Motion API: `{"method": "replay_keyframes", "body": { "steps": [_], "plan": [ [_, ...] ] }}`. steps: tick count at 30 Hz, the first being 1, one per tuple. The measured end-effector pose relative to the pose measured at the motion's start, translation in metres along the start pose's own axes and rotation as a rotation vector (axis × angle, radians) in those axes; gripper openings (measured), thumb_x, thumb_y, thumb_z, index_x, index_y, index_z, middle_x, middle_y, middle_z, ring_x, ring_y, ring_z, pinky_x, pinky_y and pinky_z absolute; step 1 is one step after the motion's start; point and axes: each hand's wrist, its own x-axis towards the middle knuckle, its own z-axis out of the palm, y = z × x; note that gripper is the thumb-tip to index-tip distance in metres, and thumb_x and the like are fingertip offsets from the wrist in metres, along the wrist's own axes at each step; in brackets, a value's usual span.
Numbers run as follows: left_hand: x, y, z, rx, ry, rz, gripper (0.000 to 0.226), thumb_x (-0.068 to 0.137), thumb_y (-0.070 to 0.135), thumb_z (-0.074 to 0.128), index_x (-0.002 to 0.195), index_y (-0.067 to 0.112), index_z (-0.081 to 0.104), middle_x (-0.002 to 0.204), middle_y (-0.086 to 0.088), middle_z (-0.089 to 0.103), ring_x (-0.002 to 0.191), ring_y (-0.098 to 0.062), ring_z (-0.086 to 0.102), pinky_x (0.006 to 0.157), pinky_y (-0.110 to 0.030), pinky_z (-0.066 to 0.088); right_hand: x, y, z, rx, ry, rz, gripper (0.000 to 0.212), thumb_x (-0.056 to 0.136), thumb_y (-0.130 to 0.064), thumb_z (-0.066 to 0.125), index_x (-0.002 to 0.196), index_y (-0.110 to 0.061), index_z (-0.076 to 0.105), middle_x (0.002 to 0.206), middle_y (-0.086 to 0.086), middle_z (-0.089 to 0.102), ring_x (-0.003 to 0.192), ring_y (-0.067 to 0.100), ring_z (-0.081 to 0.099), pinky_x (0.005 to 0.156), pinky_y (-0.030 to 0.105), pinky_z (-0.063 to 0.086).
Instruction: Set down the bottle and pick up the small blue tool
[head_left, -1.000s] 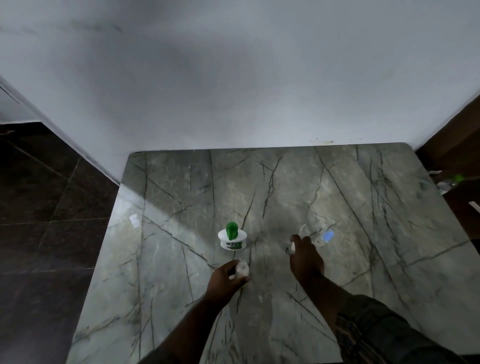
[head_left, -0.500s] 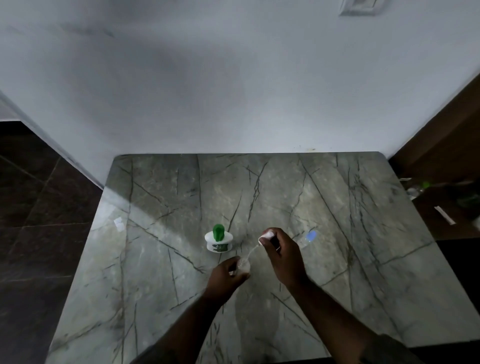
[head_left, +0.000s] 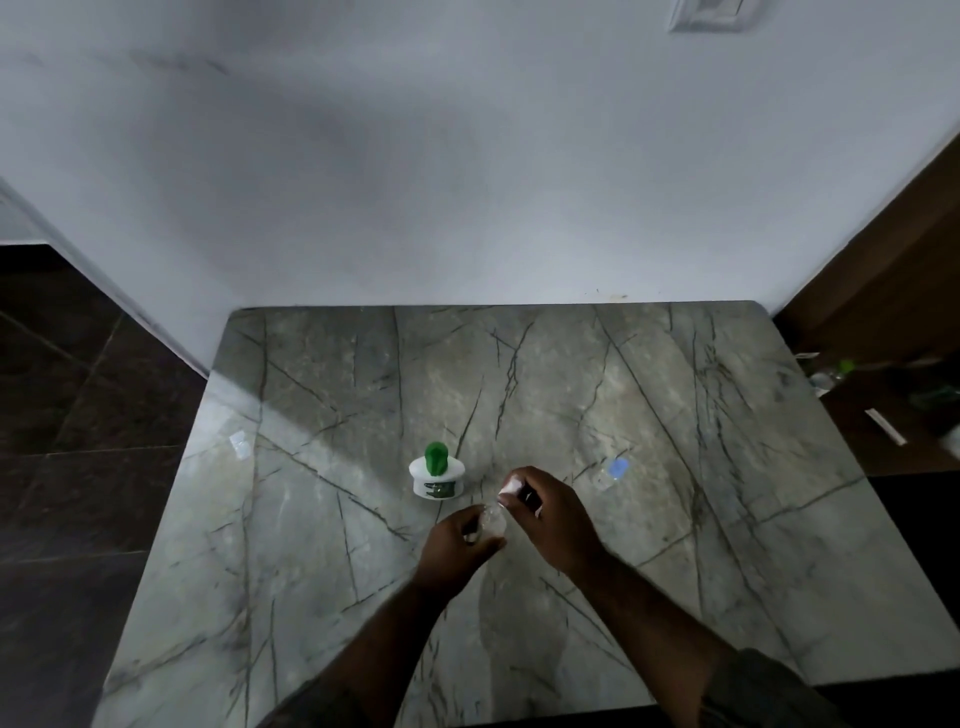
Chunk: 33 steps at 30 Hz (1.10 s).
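The left hand curls round a small clear vial above the marble bench. The right hand pinches a white cap just over it. A green-topped white bottle stands nearby.

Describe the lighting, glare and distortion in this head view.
Head view: dim overall; a bright band of light crosses the marble table at its left edge; soft shadow patches on the wall; wide-angle bending slants the wall's edges; the small clear object between the hands is too blurred to identify.
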Motion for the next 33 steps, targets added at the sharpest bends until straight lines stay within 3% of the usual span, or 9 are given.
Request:
{"method": "replay_keyframes", "body": {
  "steps": [3,7,11,13,16,21,24,30,33],
  "plan": [
    [0.000,0.002,-0.002,0.010,-0.004,0.021,0.028,0.081,0.028,0.081,0.107,0.027,0.072,0.097,0.016,0.073,0.084,0.013,0.064,0.073,-0.001,0.044,0.002,-0.002,-0.001,-0.024,-0.023,-0.002,0.017,0.090,-0.028,0.068,0.101,-0.014,0.067,0.097,-0.003,0.066,0.087,0.011,0.064,0.078,0.031,0.055],
    [-0.001,0.000,-0.001,0.053,-0.011,0.032,0.031,0.080,0.026,0.082,0.110,0.021,0.075,0.098,0.010,0.076,0.089,-0.004,0.070,0.072,-0.004,0.045,0.009,-0.006,-0.005,-0.104,-0.226,0.019,0.017,0.085,-0.019,0.071,0.101,-0.013,0.070,0.102,0.001,0.067,0.091,0.013,0.064,0.083,0.032,0.055],
    [-0.002,0.000,-0.001,0.084,-0.009,0.023,0.035,0.078,0.030,0.081,0.113,0.027,0.074,0.098,0.012,0.077,0.091,-0.006,0.071,0.081,-0.022,0.054,0.017,-0.012,-0.007,-0.276,-0.329,-0.029,0.017,0.082,-0.016,0.068,0.099,-0.019,0.070,0.101,-0.002,0.069,0.092,0.013,0.062,0.079,0.027,0.048],
    [-0.002,-0.001,-0.001,0.105,-0.004,0.024,0.036,0.078,0.031,0.081,0.113,0.030,0.074,0.098,0.016,0.075,0.090,-0.003,0.070,0.079,-0.018,0.053,0.022,-0.017,-0.004,-0.363,-0.352,0.003,0.014,0.083,-0.025,0.069,0.094,-0.017,0.070,0.095,0.002,0.070,0.089,0.017,0.063,0.075,0.028,0.045],
    [-0.003,-0.001,0.000,0.136,0.032,0.020,0.038,0.077,0.034,0.082,0.114,0.033,0.072,0.096,0.023,0.070,0.088,0.005,0.067,0.070,0.000,0.042,0.028,-0.019,0.002,-0.492,-0.319,0.072,0.028,0.087,-0.042,0.065,0.091,-0.014,0.066,0.094,0.008,0.070,0.088,0.023,0.065,0.069,0.029,0.041],
    [-0.001,-0.006,0.004,0.202,0.017,0.014,0.039,0.079,0.036,0.080,0.116,0.028,0.073,0.100,0.014,0.075,0.087,-0.001,0.068,0.067,-0.001,0.039,0.035,-0.022,0.004,-0.545,-0.454,0.010,0.022,0.083,-0.029,0.070,0.097,-0.012,0.073,0.102,0.010,0.071,0.100,0.025,0.063,0.081,0.028,0.042],
    [0.002,-0.009,0.004,0.190,0.008,0.023,0.038,0.078,0.034,0.080,0.114,0.029,0.073,0.098,0.013,0.076,0.088,-0.003,0.070,0.072,-0.015,0.048,0.037,-0.023,0.002,-0.492,-0.498,-0.016,0.018,0.079,-0.019,0.072,0.095,-0.014,0.076,0.101,0.008,0.070,0.098,0.024,0.064,0.079,0.023,0.039],
    [0.007,-0.004,0.007,0.175,0.053,0.028,0.034,0.077,0.033,0.081,0.110,0.028,0.074,0.095,0.020,0.068,0.090,-0.003,0.068,0.073,-0.011,0.045,0.037,-0.022,0.005,-0.738,-0.378,0.089,0.059,0.086,-0.063,0.057,0.112,-0.010,0.064,0.111,0.012,0.067,0.103,0.029,0.064,0.085,0.037,0.050],
    [0.012,-0.003,0.007,0.133,0.055,0.055,0.031,0.079,0.028,0.080,0.110,0.028,0.075,0.096,0.013,0.076,0.088,-0.005,0.070,0.074,-0.016,0.048,0.037,-0.025,-0.001,-0.551,-0.486,0.015,0.046,0.083,-0.037,0.068,0.122,-0.018,0.055,0.117,0.011,0.056,0.100,0.032,0.064,0.084,0.040,0.054]
  ]
}}
